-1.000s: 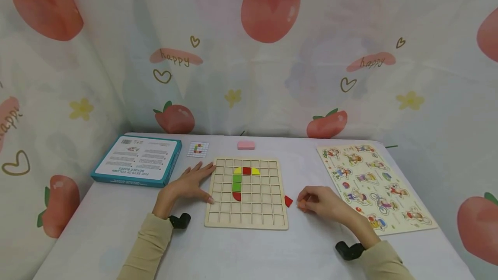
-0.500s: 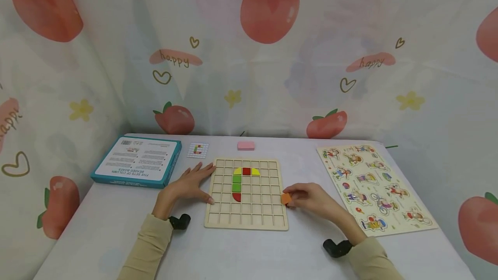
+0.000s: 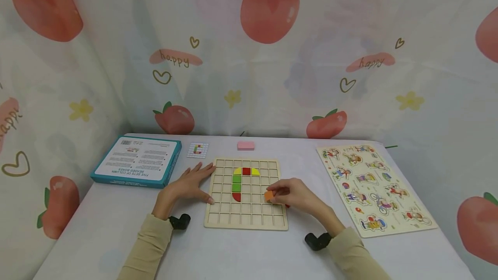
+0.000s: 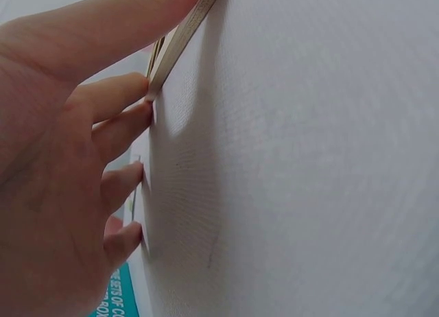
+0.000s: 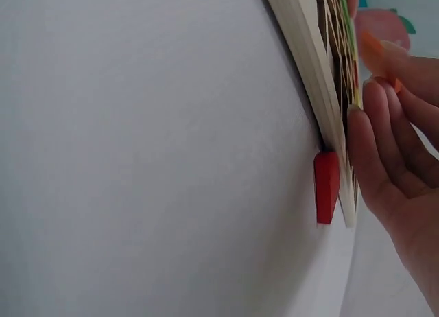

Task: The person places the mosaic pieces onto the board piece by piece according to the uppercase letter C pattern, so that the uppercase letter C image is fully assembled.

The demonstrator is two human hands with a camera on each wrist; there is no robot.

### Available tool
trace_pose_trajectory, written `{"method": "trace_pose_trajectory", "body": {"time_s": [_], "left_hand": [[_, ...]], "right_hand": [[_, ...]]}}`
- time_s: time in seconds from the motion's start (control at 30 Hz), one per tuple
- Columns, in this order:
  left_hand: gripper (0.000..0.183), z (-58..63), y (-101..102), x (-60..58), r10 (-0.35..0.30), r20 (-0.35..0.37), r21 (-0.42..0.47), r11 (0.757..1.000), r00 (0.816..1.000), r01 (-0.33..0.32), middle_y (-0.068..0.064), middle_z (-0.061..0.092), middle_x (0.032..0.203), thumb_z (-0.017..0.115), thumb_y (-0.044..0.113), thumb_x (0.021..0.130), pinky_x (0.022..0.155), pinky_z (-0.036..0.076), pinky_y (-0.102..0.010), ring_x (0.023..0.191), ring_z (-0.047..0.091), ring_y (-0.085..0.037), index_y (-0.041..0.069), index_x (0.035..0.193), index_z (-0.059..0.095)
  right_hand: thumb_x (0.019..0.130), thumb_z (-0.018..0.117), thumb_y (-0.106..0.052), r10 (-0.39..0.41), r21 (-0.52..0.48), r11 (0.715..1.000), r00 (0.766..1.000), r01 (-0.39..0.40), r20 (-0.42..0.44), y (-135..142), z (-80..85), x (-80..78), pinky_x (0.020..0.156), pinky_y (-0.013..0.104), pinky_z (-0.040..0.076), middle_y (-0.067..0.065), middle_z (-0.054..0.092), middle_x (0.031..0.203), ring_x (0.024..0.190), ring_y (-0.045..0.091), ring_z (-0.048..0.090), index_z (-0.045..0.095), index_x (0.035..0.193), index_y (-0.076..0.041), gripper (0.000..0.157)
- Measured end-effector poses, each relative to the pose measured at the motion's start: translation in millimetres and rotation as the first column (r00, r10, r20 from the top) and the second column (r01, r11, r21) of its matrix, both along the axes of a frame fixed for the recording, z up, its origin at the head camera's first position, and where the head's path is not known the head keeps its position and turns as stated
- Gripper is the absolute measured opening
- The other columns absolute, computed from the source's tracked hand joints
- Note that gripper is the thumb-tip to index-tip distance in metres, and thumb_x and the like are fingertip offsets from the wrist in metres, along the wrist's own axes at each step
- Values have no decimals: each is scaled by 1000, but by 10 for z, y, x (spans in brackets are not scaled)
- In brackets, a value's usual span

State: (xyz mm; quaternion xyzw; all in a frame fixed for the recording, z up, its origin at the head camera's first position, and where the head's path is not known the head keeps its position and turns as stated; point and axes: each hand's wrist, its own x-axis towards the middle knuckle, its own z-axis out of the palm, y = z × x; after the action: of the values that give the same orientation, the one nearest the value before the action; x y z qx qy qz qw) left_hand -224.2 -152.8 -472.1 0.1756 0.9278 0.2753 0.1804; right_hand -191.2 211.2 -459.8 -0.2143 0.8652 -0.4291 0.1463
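My right hand (image 3: 293, 194) pinches an orange square tile (image 3: 268, 195) between thumb and fingers, over the right part of the wooden grid board (image 3: 246, 224). In the right wrist view the orange tile (image 5: 374, 55) shows beyond the fingertips. My left hand (image 3: 190, 184) lies spread at the board's left edge, thumb and index finger touching its frame. On the board sit two green squares (image 3: 236, 182) in a column, a red quarter-round piece (image 3: 237, 196) below them, and a red square (image 3: 247, 171) between two yellow rounded pieces (image 3: 255, 171) along the top.
A red piece (image 5: 326, 186) lies against the board's right edge, mostly hidden by my hand in the head view. Behind the board are a small pattern card (image 3: 198, 150) and a pink block (image 3: 246, 145). A teal box (image 3: 136, 161) lies left, a picture puzzle board (image 3: 373, 185) right.
My right hand has carried the orange tile leftward from the table beside the board to over the grid. The left hand has stayed in place.
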Motion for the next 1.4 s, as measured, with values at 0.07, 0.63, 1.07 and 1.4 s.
{"method": "trace_pose_trajectory", "body": {"time_s": [0.07,0.63,1.07,1.4], "left_hand": [[111,-1,0,1,1,1,1,1000,1000,-1,-8,23,172,92,41,73,128,0,-63,160,2,-39,12,162,32],[111,24,4,14,6,1,0,1000,1000,-6,-8,23,172,92,41,74,128,0,-62,160,2,-39,12,162,32],[110,47,22,14,9,10,5,1000,1000,-9,-7,23,172,92,42,74,128,-1,-62,160,2,-39,12,162,33],[110,47,18,13,15,15,5,1000,1000,-15,-7,23,172,92,42,74,128,-1,-62,160,2,-40,13,162,33]], "right_hand": [[88,81,-13,1,8,1000,1000,-1,-7,-60,2,-16,63,19,51,4,72,95,82,16,59,74,118,-1,32],[87,82,-11,98,68,993,993,-93,-72,-522,27,-108,74,18,54,3,75,95,81,6,62,77,109,-2,24],[84,85,-9,119,183,979,985,-95,-125,-711,32,-115,72,22,55,1,72,92,80,8,61,77,104,-4,22],[82,86,-10,127,215,972,984,-98,-124,-731,32,-109,68,22,50,0,67,86,79,11,56,77,105,-5,25]]}}
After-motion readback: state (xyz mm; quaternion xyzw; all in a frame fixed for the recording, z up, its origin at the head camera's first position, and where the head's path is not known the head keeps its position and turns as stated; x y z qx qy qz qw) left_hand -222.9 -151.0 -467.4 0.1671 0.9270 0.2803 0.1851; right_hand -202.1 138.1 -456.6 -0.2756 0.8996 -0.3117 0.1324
